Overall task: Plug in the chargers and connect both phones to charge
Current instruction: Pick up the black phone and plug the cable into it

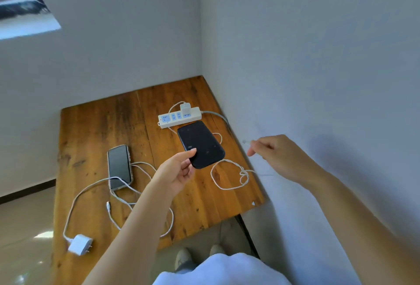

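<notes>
Left hand (179, 171) pinches the rigid, slick black phone (201, 145) by its near corner, adequate but slip-prone; right hand (275, 155), at 3 o'clock, grips the limp cable plug (246, 142).

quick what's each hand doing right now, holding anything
Left hand: closed on the near end of the black phone, lifted above the table.
Right hand: pinching the white cable end.

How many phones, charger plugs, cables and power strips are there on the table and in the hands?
Phones: 2, black phone in left hand, other phone on table
Charger plugs: 2, one in the strip, one loose
Cables: 2, and
Power strips: 1
Total: 7
</notes>
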Tool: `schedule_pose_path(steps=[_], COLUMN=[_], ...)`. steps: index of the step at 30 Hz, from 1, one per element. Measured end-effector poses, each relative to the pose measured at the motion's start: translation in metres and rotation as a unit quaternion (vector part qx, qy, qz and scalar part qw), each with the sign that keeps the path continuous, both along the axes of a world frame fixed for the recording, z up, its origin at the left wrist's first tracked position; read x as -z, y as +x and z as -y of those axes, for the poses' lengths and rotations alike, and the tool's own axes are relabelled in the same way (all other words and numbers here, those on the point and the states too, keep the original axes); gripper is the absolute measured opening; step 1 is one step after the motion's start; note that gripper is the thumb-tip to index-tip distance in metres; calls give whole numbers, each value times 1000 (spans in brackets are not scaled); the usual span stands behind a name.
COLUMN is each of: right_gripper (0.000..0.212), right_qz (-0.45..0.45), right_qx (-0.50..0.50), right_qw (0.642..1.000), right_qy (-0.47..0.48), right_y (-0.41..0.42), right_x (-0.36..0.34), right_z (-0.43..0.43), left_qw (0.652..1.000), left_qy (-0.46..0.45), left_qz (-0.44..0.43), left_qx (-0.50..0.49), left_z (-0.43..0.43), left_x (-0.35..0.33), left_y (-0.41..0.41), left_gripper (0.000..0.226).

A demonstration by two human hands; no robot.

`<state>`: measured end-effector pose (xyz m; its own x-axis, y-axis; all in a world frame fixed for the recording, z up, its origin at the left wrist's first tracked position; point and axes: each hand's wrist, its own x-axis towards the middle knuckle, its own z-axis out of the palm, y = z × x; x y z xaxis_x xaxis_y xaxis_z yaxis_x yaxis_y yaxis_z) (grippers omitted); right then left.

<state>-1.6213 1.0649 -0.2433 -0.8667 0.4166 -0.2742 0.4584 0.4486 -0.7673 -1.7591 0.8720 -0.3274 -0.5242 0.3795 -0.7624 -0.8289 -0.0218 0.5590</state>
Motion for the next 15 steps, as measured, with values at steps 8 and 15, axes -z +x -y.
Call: schedule_pose_path(steps=[8, 15], right_gripper=[37, 37], right_qz=[-41, -38], right_qx=[-29, -1], right_qw=[999, 999], right_qy=[5, -14], right_y=[-25, -36], right_x=[-7, 8], right_z=[42, 52], left_qw=[998, 998], left_qy=[51, 57], left_qz=[8, 17], left_qx=[-23, -36], left_z=[-6, -4], left_x=[-40, -44], left_y=[-8, -14], left_gripper=[30, 25])
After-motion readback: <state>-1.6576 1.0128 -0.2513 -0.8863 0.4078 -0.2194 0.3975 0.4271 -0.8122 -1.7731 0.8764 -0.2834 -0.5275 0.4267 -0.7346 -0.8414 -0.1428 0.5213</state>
